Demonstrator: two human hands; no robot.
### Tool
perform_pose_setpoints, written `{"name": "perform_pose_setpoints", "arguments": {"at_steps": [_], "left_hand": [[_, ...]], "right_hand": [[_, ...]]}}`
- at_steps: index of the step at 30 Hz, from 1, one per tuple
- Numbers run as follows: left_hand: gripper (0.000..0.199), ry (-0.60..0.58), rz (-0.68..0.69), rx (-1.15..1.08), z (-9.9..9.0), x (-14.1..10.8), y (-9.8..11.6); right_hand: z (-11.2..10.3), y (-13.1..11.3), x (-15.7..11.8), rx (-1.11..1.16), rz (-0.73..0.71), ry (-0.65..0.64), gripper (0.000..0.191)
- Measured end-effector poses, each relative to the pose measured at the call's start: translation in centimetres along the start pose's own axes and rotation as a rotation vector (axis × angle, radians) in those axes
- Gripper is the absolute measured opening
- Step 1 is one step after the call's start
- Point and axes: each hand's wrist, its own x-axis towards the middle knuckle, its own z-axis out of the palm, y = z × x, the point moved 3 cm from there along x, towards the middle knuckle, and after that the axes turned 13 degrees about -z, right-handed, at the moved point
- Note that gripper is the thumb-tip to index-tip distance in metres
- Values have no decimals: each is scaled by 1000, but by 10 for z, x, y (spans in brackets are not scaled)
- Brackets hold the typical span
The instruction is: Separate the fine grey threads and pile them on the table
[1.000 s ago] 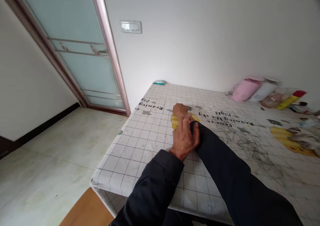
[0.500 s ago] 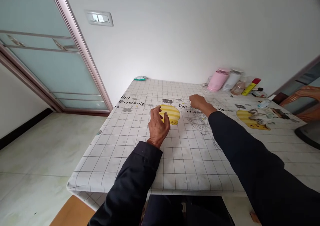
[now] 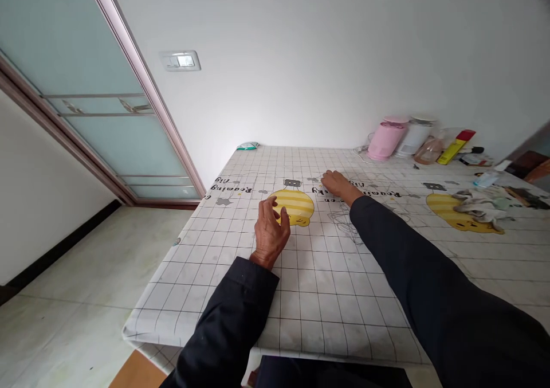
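Note:
My left hand (image 3: 270, 232) is over the tablecloth (image 3: 240, 296), beside a printed yellow striped figure (image 3: 296, 204). Its fingers are curled, with the thumb apart from them, and I see nothing between them. Farther out, my right hand (image 3: 338, 184) is closed low over the cloth, fingertips together and pointing left. Whatever it may pinch is too small or hidden to make out. A loose tangle of thin dark thread or wire (image 3: 344, 223) lies on the cloth near my right wrist, partly covered by the sleeve. More fine strands spread beyond that forearm.
A pink cylinder (image 3: 388, 140), a white one (image 3: 415, 138), a bottle (image 3: 428, 150) and a yellow-red box (image 3: 456, 147) stand by the wall. A crumpled cloth (image 3: 483, 207) lies at right, a small packet (image 3: 248, 146) at the far left corner. The table's left edge borders the floor.
The camera view has shifted, so the table sits lower in the picture. My right hand has moved slightly left over the cloth. My left hand keeps nearly the same pose.

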Motion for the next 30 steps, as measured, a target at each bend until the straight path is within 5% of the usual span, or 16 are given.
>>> {"name": "perform_pose_setpoints", "arguments": {"at_steps": [7,13,22,25,30], "left_hand": [[28,2,-4,-54,1,1,-3],[31,-74,-206,-306,1,4,-5],[55,-587,-550,-795,7,9,1],[59,-735,-546,-808,10,3,8],[41,-784,-474,-784,13,-1,9]], "right_hand": [[-48,-2,-28,29,112,180,34],[-73,-47,-87,377,127,349,16],[-37,-115,-155,1024,65,346,13],[-23,-126,-160,1155,7,315,20],[-3,-132,-163,1413,-12,262,33]]}}
